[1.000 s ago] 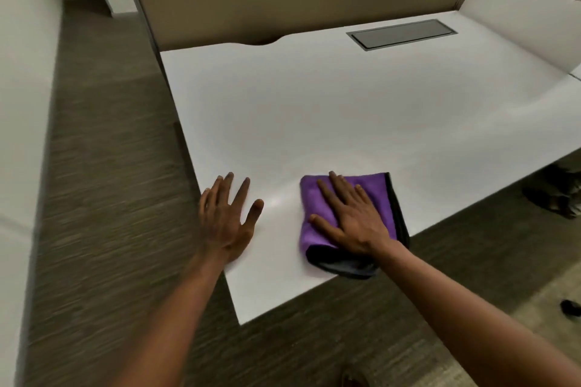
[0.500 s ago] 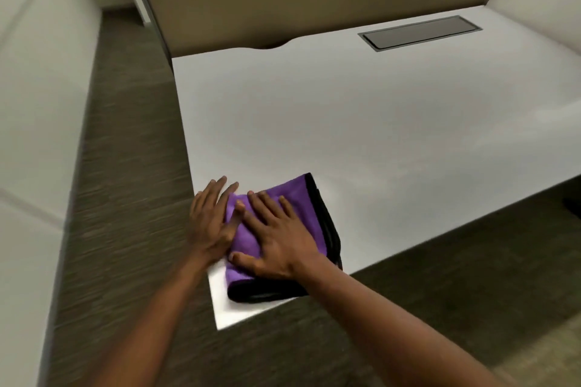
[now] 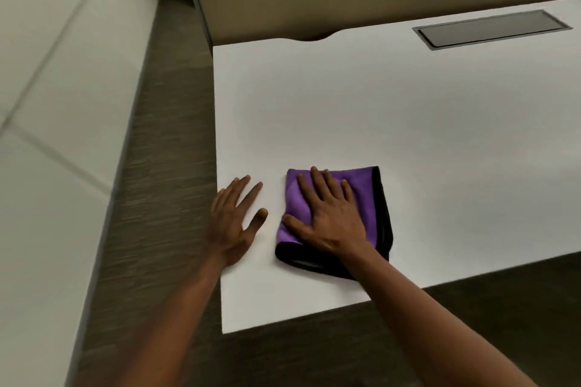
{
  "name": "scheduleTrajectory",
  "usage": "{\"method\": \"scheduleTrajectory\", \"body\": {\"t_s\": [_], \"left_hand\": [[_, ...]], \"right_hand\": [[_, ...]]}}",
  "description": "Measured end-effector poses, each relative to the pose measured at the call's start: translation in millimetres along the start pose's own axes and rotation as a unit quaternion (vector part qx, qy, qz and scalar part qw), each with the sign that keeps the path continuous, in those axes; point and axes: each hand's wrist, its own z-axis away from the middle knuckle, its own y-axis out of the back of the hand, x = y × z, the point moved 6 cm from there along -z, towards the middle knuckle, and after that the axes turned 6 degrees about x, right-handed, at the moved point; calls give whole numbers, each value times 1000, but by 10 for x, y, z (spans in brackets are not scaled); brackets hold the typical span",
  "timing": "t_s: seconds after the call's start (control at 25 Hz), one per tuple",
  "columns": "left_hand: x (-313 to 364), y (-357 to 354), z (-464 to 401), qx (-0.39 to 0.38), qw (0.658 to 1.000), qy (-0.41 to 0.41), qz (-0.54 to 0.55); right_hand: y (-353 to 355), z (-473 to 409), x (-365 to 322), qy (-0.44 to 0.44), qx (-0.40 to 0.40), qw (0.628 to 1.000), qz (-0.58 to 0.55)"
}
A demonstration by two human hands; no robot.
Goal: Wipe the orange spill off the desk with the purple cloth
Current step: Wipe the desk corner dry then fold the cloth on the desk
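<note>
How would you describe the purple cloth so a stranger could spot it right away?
Look at the white desk, near its front left corner. The purple cloth lies folded under the flat right hand, beside the bare left hand. It is the only coloured thing there, purple with black edging.

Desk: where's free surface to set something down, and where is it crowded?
Free: the wide stretch of the white desk between the purple cloth and the grey cable hatch, and everything right of the cloth. Crowded: the near left corner, with the left hand flat beside the right hand.
</note>
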Motion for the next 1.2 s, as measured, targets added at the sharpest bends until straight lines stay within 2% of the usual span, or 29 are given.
{"method": "scheduleTrajectory", "body": {"t_s": [0.12,0.2,0.28,0.36,0.44,0.72,0.84,0.92,1.04,1.2], "left_hand": [[32,37,-3,35,999,-12,18],[14,16,-5,26,1000,-7,11],[-28,-41,7,4,1000,5,-10],[-55,-79,5,-9,1000,15,-21],[-53,-81,2,-17,999,23,-20],[-3,-24,16,-23,999,27,-18],[-6,-17,-4,-15,999,27,-18],[-29,-24,-15,-10,999,28,-12],[-25,-40,-17,8,1000,26,9],[-72,13,-14,63,995,14,73]], "right_hand": [[-118,-302,-530,90,-26,995,-21],[-99,-391,-430,128,-36,991,-15],[-8,-467,54,100,-19,995,-1],[130,-555,555,28,-5,999,16],[222,-527,711,-4,-5,1000,27],[232,851,799,63,-20,998,-10],[246,736,883,108,-37,994,2],[270,272,827,98,-26,995,21],[234,-440,597,33,-13,999,37],[-121,-616,-407,81,-25,996,18]]}}
